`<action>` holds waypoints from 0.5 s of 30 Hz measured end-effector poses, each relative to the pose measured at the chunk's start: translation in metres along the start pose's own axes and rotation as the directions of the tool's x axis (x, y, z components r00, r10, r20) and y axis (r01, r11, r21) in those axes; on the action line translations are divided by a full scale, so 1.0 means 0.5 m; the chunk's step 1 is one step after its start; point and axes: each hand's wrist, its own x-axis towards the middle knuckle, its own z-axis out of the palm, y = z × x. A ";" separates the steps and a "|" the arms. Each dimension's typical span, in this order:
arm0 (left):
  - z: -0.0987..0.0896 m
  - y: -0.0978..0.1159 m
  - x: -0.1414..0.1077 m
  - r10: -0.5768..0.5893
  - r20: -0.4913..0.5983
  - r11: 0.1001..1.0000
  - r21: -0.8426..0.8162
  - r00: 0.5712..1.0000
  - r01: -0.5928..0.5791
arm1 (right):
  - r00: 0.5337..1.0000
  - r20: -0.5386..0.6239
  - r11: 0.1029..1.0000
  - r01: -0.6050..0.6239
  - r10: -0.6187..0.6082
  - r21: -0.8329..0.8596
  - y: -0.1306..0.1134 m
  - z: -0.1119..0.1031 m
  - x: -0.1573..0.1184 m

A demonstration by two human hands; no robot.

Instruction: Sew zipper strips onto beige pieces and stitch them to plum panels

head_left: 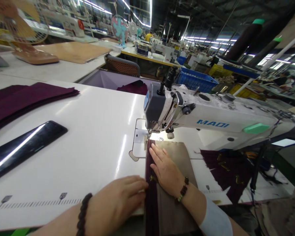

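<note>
A maroon zipper strip point(151, 203) lies along the left edge of a tan fabric piece point(180, 154), and the far end of both reaches the needle area of the sewing machine point(159, 111). A brass-coloured zipper pull point(151, 178) sits on the strip between my hands. My right hand point(166, 168) rests flat on the fabric, its fingers stretched toward the presser foot. At the strip's left edge, my left hand point(120, 201) has its fingers bent and close together, gripping the edge; the thumb is mostly hidden and the hand slightly blurred.
A dark phone-like slab point(27, 147) and a maroon fabric stack point(31, 98) lie on the left of the white table point(93, 144). More maroon strips with zipper pulls point(228, 170) lie at right, under the machine arm. Behind stand a blue crate point(196, 80) and an orange fan point(27, 36).
</note>
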 end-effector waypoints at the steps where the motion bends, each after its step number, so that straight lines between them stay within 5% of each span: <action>1: -0.009 -0.022 0.012 -0.001 0.013 1.000 0.018 1.000 0.001 | 1.000 0.008 1.000 -0.008 0.008 -0.006 -0.001 -0.001 0.001; 7: 0.007 -0.152 0.085 0.008 0.103 0.983 0.179 0.995 -0.027 | 0.999 0.032 1.000 -0.025 0.025 -0.011 -0.002 -0.001 0.003; 15: 0.034 -0.169 0.087 -0.032 0.096 0.975 0.221 0.995 0.010 | 0.999 0.039 0.999 -0.018 0.017 0.033 0.008 -0.009 0.011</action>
